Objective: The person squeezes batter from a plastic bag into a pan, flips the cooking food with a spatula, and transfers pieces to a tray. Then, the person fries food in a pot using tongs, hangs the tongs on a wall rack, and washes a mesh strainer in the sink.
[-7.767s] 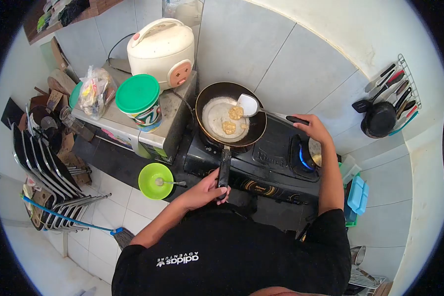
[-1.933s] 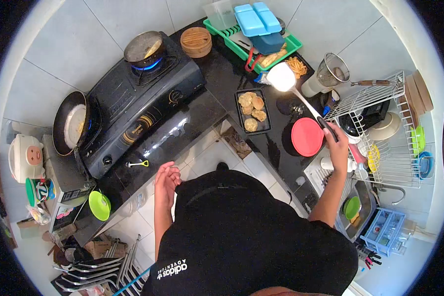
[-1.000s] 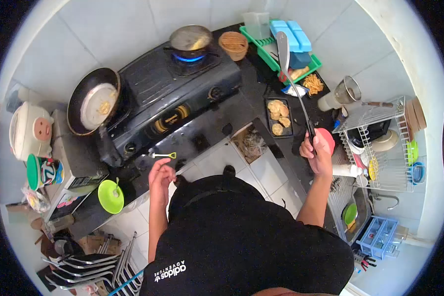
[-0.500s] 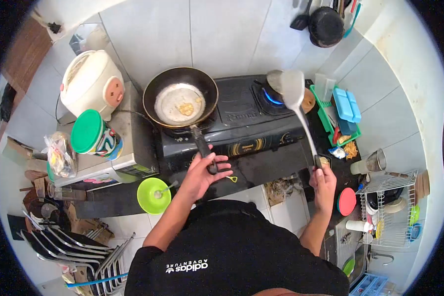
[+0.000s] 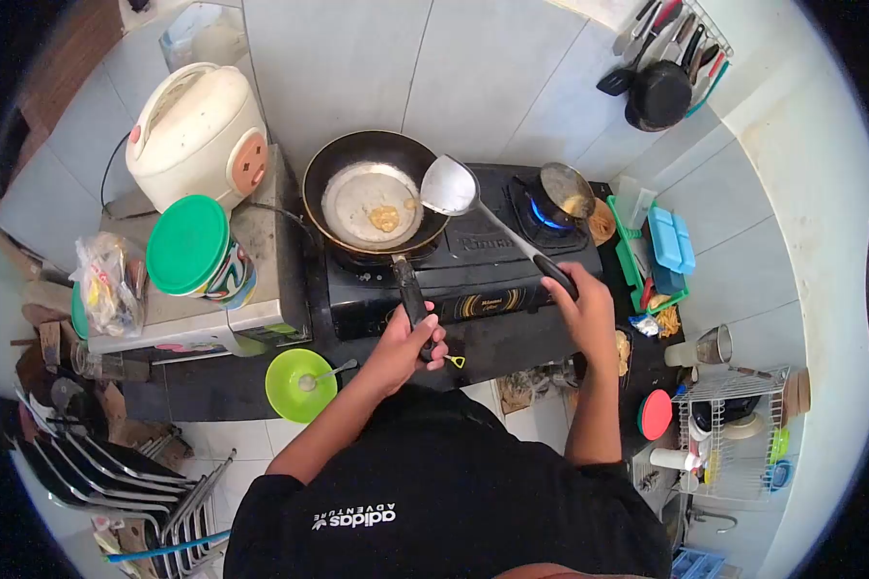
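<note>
A dark frying pan point(image 5: 322, 171) sits on the left burner, with a small yellowish lump of food point(image 5: 384, 218) on its pale, worn bottom. My left hand point(image 5: 406, 352) is closed around the end of the pan's black handle. In my right hand point(image 5: 583, 311) is the black grip of a metal spatula point(image 5: 451, 185), its broad blade at the pan's right rim, over the stove. Whether the blade touches the rim I cannot tell. The black two-burner gas stove point(image 5: 473, 246) lies beneath both.
A small pot point(image 5: 567, 188) stands over a blue flame on the right burner. To the left are a rice cooker point(image 5: 198, 135) and a green-lidded tub point(image 5: 189, 245). A lime-green bowl point(image 5: 285, 386) with a spoon is at the counter's front edge. A dish rack point(image 5: 734, 425) stands at right.
The spatula has swung left and down from the right burner to the pan's right rim. My left hand's fingers have closed on the pan handle. The camera view has shifted.
</note>
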Available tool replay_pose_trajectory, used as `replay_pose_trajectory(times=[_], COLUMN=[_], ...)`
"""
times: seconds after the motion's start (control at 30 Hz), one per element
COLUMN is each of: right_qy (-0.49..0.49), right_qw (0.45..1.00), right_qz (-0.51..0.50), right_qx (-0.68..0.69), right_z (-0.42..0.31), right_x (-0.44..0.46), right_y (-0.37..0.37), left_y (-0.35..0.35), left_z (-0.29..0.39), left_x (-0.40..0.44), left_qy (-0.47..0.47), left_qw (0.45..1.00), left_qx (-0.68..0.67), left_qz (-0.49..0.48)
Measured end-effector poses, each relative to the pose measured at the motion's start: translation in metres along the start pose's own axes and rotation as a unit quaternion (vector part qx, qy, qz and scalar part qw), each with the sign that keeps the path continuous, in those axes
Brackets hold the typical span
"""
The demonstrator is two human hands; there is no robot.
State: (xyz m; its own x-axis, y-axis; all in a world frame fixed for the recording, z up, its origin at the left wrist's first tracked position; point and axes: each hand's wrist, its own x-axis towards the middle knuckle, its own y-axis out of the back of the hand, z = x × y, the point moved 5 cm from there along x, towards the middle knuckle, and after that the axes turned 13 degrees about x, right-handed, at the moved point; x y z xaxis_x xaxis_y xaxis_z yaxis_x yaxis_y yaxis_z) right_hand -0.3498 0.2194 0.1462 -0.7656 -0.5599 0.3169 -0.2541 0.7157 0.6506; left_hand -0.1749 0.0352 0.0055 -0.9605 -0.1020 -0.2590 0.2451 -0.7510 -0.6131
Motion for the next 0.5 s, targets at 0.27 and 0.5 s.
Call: replay_pose_trajectory(times=[0.27,0.5], right_qy=[0.157,0.193], right_qw=[0.978,0.948], right_qz=[-0.09,-0.193], right_qx=[-0.102,-0.162], right_z=[0.002,0.0], right_x=[0.096,0.166], right_y=[-0.019,-0.047], left_y=[0.02,0.024], left_z=[0.016,0.023], left_x=[-0.018,-0.023], left_qy=[-0.006,-0.002], left_qw=[1.0,0.999], left_qx=[0.012,0.019], left_qz=[0.008,0.035])
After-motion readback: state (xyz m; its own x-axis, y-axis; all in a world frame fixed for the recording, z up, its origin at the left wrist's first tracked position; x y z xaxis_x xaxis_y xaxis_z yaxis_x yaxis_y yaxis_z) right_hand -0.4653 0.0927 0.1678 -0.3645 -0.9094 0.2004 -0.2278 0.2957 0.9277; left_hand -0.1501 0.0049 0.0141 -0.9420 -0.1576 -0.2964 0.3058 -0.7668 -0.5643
